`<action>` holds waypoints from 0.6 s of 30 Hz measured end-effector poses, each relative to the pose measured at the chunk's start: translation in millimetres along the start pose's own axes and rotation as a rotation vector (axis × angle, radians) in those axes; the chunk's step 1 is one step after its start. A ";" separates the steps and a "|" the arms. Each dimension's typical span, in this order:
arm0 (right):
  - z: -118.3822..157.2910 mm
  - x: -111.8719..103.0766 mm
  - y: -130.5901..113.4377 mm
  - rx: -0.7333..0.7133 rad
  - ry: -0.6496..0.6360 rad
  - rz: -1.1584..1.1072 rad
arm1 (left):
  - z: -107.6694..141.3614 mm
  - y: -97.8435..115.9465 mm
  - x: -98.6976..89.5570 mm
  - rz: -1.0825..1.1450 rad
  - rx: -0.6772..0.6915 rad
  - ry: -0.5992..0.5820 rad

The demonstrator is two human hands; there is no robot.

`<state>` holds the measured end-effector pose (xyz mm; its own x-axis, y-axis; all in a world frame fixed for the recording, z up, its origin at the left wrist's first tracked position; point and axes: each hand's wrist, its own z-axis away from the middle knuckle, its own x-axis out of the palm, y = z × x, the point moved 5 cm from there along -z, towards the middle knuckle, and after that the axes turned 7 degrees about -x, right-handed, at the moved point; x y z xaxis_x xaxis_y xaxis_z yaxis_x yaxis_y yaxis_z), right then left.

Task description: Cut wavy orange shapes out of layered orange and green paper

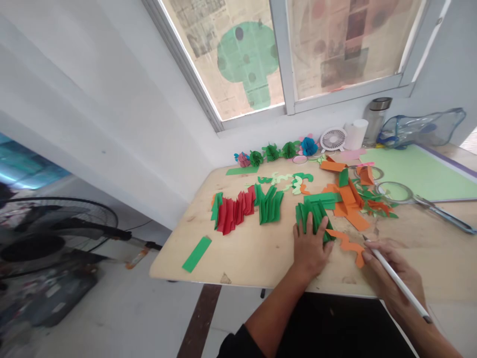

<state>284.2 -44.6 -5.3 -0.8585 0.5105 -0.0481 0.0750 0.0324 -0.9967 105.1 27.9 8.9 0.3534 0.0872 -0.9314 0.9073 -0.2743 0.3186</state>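
Note:
My left hand (311,248) lies with its fingers spread over a stack of green folded paper (301,216) near the table's front edge. In my right hand (397,271) is a slim white pen (397,281), its dark tip pointing up and left. Just left of that tip, a wavy orange paper cutout (347,242) lies between my two hands, close to my right fingertips. Behind the stack are a green paper strip (322,200) and several orange paper pieces (348,196).
Red folded papers (233,214) and more green ones (270,205) lie left of my hands. Scissors (443,211) rest at the right by a light green sheet (436,171). Paper flowers (272,151), a small fan (333,139) and a bottle (375,122) line the wall.

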 end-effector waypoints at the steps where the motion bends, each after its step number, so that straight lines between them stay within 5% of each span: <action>1: 0.0 0.2 -0.9 -0.007 0.003 0.001 | -4.8 1.2 2.5 -0.007 -0.008 0.005; 10: 0.3 4.0 -17.9 -0.024 0.021 0.059 | -57.7 6.6 4.5 0.041 -0.082 -0.049; 14: 1.3 3.6 -18.5 -0.007 0.006 0.093 | -44.5 -0.5 -5.1 0.158 -0.030 -0.022; 18: 2.4 4.6 -20.5 0.005 -0.018 0.110 | -16.1 -22.1 -21.7 0.382 -0.041 0.137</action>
<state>277.5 -44.9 14.7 -0.8543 0.4952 -0.1580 0.1666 -0.0269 -0.9857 81.1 47.4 24.9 0.6911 0.1144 -0.7136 0.7124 -0.2738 0.6461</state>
